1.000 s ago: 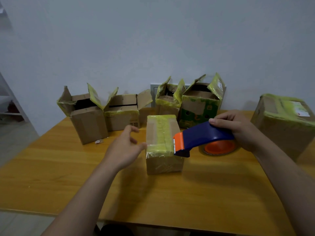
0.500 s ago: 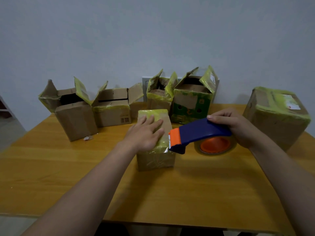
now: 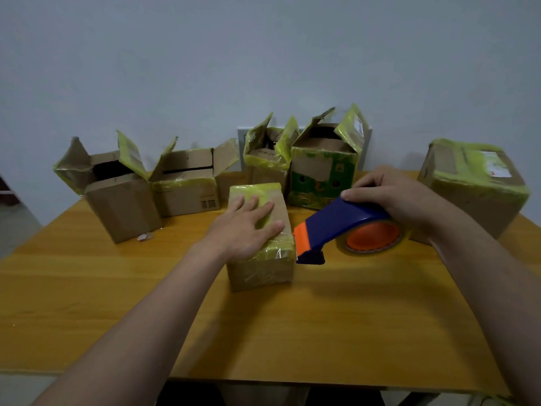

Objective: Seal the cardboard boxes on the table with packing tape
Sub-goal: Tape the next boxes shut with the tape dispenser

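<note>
The small box (image 3: 260, 271) stands in the middle of the bench (image 3: 322, 323), a little nearer than the row of open boxes (image 3: 187, 186). Its long axis runs from near to far. A yellowish strip of tape (image 3: 257, 190) covers its top along this axis and comes down on the near face. The left hand (image 3: 246, 227) lies flat on this top, with the fingers straight and spread, and presses the tape. The right hand (image 3: 392, 197) is curled round the blue tape dispenser (image 3: 336, 221) and grips it from above. The orange cutter end (image 3: 301, 240) of the dispenser points left and down, just beside the near right corner of the box; I cannot tell if it touches. So the box lies to the left of the tool, and only the right hand can carry the tool across. I judge that this box is nearly sealed, while four open boxes wait at the far edge. A large taped box (image 3: 468, 197) stands closed at the far right.
</note>
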